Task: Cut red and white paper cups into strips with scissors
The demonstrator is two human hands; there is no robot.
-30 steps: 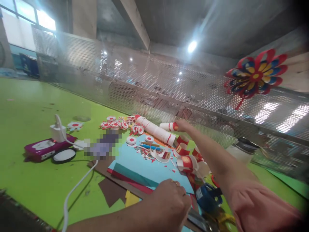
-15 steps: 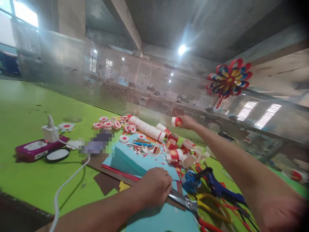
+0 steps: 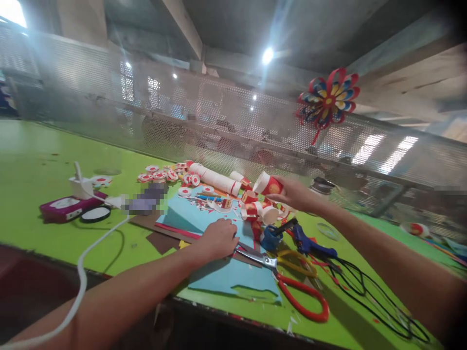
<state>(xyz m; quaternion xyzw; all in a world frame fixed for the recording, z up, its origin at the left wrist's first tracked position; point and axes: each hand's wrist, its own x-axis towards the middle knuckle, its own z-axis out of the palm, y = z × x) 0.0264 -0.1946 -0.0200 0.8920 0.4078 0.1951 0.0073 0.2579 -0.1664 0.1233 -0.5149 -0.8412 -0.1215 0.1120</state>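
Observation:
My right hand (image 3: pixel 290 193) grips a red and white paper cup (image 3: pixel 273 183) on its side, with the open end facing left. It is above several cut paper cups (image 3: pixel 251 210) heaped on the table. My left hand (image 3: pixel 219 238) rests with curled fingers at the near edge of the light blue sheets (image 3: pixel 178 214). The blades of the scissors (image 3: pixel 268 261) reach up to its fingers; what the fingers hold, if anything, is hidden. The scissors have one red and one yellow handle. Paper scraps and a blue pen (image 3: pixel 209 198) lie on the sheets.
A blue ink jar (image 3: pixel 270 238) and a blue glue gun (image 3: pixel 315 245) with black cord stand right of the sheets. Stacked white cups (image 3: pixel 215 179) and red-white discs (image 3: pixel 158 175) are behind. A purple power box (image 3: pixel 69 208) with white cable is left. Perforated metal screen (image 3: pixel 175 121) backs the table.
My right hand has turned and brought the cup lower and nearer, so its open end shows. The view has shifted, showing more of the table's front edge. My left hand stays by the scissors.

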